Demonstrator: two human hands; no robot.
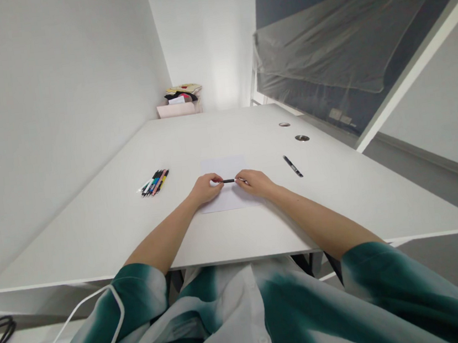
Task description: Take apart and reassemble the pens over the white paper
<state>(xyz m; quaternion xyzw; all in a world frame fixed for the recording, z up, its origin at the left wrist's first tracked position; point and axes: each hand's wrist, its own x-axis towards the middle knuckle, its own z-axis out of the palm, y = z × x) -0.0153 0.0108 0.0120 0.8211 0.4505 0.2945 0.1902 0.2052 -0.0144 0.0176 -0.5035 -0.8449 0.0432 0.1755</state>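
Head view: left hand [207,188] and right hand [256,182] pinch opposite ends of the pen [229,181] over the paper [226,201], inboard of the near edge of the worktop [229,241]. Apparent step: two-handed holding; next move likely calls for steady fingertips.

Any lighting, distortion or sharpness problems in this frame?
Head view: bright glow on the far wall; wide-angle stretch toward the edges; pale paper barely standing out from the white table; detail soft on the pen between left hand and right hand; bottom-left corner pixelated.
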